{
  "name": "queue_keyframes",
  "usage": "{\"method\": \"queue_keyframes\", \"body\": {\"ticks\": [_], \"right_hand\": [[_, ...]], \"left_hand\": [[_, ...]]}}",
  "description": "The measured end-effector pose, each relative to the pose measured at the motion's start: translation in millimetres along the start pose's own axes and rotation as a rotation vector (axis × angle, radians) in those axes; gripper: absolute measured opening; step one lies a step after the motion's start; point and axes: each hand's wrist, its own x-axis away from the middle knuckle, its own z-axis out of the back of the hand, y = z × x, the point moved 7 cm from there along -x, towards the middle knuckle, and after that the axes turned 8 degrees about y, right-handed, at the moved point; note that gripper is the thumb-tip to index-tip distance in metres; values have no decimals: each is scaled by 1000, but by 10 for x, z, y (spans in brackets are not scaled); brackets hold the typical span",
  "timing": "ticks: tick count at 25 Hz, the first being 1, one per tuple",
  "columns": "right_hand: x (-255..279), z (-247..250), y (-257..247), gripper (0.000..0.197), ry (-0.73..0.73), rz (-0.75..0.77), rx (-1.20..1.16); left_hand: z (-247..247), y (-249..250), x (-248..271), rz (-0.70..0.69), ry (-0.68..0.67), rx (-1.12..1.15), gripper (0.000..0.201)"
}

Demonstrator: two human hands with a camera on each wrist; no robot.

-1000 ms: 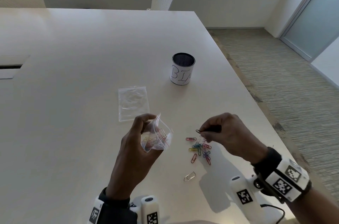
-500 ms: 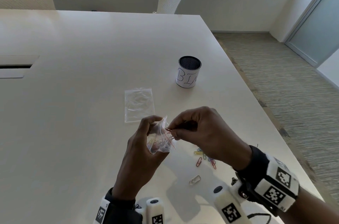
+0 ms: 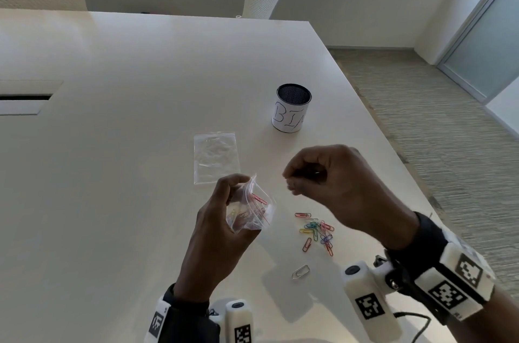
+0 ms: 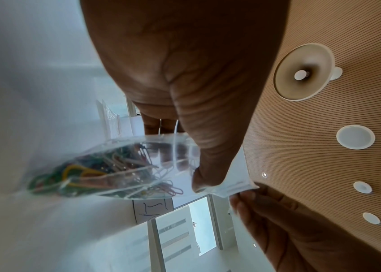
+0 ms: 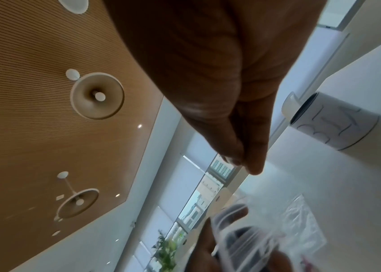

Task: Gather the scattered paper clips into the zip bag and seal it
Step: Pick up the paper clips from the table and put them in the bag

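My left hand point(image 3: 222, 219) holds a small clear zip bag point(image 3: 252, 210) above the table, its mouth open toward the right. Several coloured paper clips lie inside the bag point(image 4: 115, 169), and my left thumb point(image 4: 208, 156) pinches its rim. My right hand point(image 3: 297, 182) hovers just right of the bag mouth. Its fingertips point(image 5: 243, 160) are curled together, and no clip shows between them. A cluster of coloured paper clips point(image 3: 317, 230) lies on the white table point(image 3: 112, 174) below the right hand. One silver clip point(image 3: 300, 271) lies apart, nearer to me.
A second, flat, empty zip bag point(image 3: 216, 157) lies on the table beyond my left hand. A black mesh cup with a white "BIN" label point(image 3: 292, 108) stands further back on the right. The table's right edge point(image 3: 393, 151) runs close by. Two white chairs stand at the far side.
My right hand carried a clip from the pile to the bag mouth, and has now drawn back to the right without it. The left hand has kept holding the bag.
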Motion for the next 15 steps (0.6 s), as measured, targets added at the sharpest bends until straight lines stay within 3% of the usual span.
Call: {"method": "queue_keyframes", "body": {"ticks": [2, 5, 7, 11, 13, 15], "right_hand": [[30, 38, 240, 21, -93, -37, 174], [262, -96, 753, 78, -440, -148, 573], [443, -160, 974, 95, -530, -216, 658], [519, -277, 1146, 74, -414, -311, 534], [483, -324, 1133, 59, -369, -279, 489], [454, -329, 1055, 60, -343, -230, 431]], "left_hand": [[3, 1, 2, -1, 2, 14, 61], [-9, 17, 3, -2, -17, 23, 62], [-11, 20, 3, -1, -20, 25, 61], [-19, -2, -2, 9, -21, 22, 61], [-23, -6, 0, 12, -23, 28, 62], [-23, 5, 4, 7, -28, 31, 61]]}}
